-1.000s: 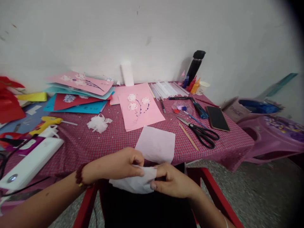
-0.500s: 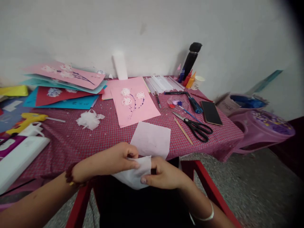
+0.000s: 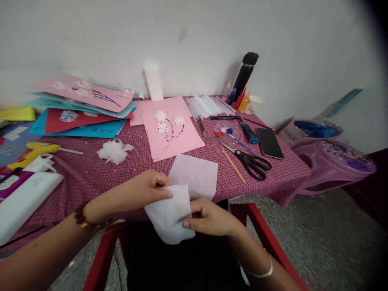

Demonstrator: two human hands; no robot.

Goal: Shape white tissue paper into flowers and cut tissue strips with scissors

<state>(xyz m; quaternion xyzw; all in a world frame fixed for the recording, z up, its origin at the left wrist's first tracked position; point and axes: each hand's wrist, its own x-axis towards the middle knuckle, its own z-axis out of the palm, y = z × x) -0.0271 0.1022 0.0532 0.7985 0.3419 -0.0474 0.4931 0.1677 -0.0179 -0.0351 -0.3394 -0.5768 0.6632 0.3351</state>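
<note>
Left hand (image 3: 148, 189) and right hand (image 3: 212, 218) nearly closed, both pinching a white tissue (image 3: 169, 222). Pale sheet (image 3: 195, 174) lies just beyond, black-handled scissors (image 3: 253, 162) right of it.

Black bottle (image 3: 245, 76) behind small coloured bottles (image 3: 240, 100), dark phone (image 3: 270, 143) near the scissors (image 3: 240, 154), yellow glue gun (image 3: 39, 150) far left.

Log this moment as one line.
left hand: pinches white sheet | right hand: grips same sheet, right side | second sheet: on table, beyond hands | scissors: on table, right
</note>
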